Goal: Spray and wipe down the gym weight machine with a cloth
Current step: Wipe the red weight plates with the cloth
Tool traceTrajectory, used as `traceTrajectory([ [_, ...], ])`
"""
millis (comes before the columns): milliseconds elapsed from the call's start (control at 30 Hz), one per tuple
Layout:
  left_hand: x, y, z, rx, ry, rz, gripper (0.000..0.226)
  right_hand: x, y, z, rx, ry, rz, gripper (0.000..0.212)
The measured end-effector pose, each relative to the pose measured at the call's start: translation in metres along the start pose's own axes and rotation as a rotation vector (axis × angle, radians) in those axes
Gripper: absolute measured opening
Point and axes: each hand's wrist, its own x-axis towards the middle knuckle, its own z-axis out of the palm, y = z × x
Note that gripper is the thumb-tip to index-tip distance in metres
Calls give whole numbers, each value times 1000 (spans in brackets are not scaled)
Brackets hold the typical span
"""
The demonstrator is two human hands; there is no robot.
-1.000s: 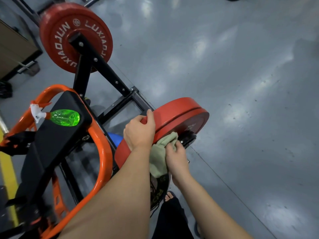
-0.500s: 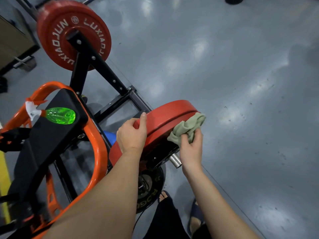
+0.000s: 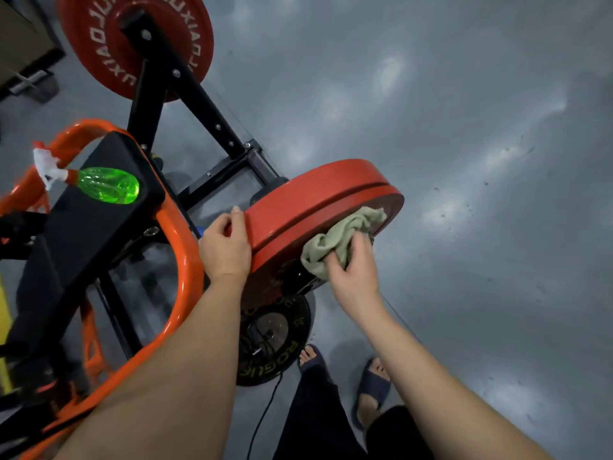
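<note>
While the cloth is working on the plate: the right hand (image 3: pixel 353 270) is bunching a pale green cloth (image 3: pixel 338 237) in its curled fingers and pressing it against the outer face of the near red weight plate (image 3: pixel 315 197), towards the plate's far edge.
Left hand: the left hand (image 3: pixel 225 250) is gripping the near rim of the same plate, with its fingers curling behind the edge and one fingertip resting on top of the rim.
Near plate: it is hanging at the side of the machine, tilted and seen almost edge-on, with a dark seam running along its rim.
Spray bottle: the clear green spray bottle (image 3: pixel 106 185), with a white trigger head, is lying on its side on the black pad (image 3: pixel 89 227), well apart from both hands.
Machine frame: an orange tube (image 3: pixel 189 270) is looping around the pad, and black steel beams (image 3: pixel 205 111) are running up to a second red plate (image 3: pixel 99 44) lettered LUXIAOJUN.
Lower plate: a black plate (image 3: pixel 282 360) lettered ROGUE is sitting just below the red one, with a thin black cable (image 3: pixel 265 416) trailing beside it.
Person: the person is standing on a glossy grey floor (image 3: pixel 464 161), wearing dark sandals (image 3: pixel 373 386).
</note>
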Motion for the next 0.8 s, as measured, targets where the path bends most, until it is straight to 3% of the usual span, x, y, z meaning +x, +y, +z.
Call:
traceTrajectory([
  [133,-3,-27,-6,-67,11,2,50,11,4,-11,83,200,170,28],
  [267,-16,-54,-13,-116,10,-106,46,11,6,-8,-48,82,247,42],
  [400,-28,-81,-27,37,-79,-170,59,-3,4,2,-162,48,176,32],
  [467,-26,-91,-33,72,-83,-168,58,-16,-6,8,-126,-72,168,29],
  [533,-23,-82,-37,93,-48,-135,41,-34,-22,22,-94,-295,218,28],
  [600,-19,-60,-38,52,-5,-57,34,-49,-34,41,-91,-405,242,26],
  [700,-12,-5,-30,-12,-25,80,30,-49,-46,53,9,-302,278,15],
  [800,-8,43,-7,26,-90,93,28,-31,-49,35,101,-79,232,18],
])
